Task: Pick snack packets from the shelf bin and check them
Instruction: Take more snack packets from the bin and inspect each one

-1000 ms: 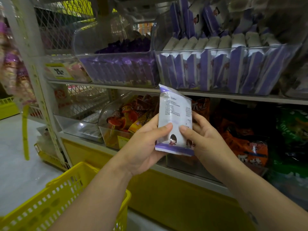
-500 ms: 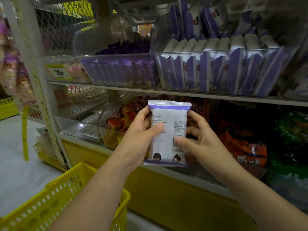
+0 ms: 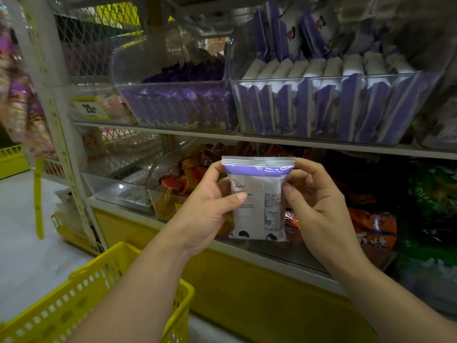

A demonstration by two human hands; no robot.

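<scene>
Holding one snack packet (image 3: 257, 198) upright between both hands, the person is presenting its printed back panel to the camera, in front of the lower shelf and below the clear shelf bin (image 3: 329, 112) that carries the matching purple-and-white stock. The left hand (image 3: 207, 209) is gripping the packet's left edge, thumb lying across the front face and fingers going behind. The right hand (image 3: 319, 206) is pinching the right edge with thumb and fingertips, the remaining fingers curling loosely clear.

Judged risks:
- Both grips are sitting on the smooth film at the edges only; the packet is likely to slide or twist out if either hand is released before the other tightens.
- Thumb pressure on the face is liable to crush soft contents or crease the print being read.
- The yellow basket (image 3: 81, 300) is standing below and to the left, not under the packet; a drop here would probably be landing on the shelf edge or floor.
- Returning it to the tightly packed bin may be dislodging neighbouring packets.
</scene>
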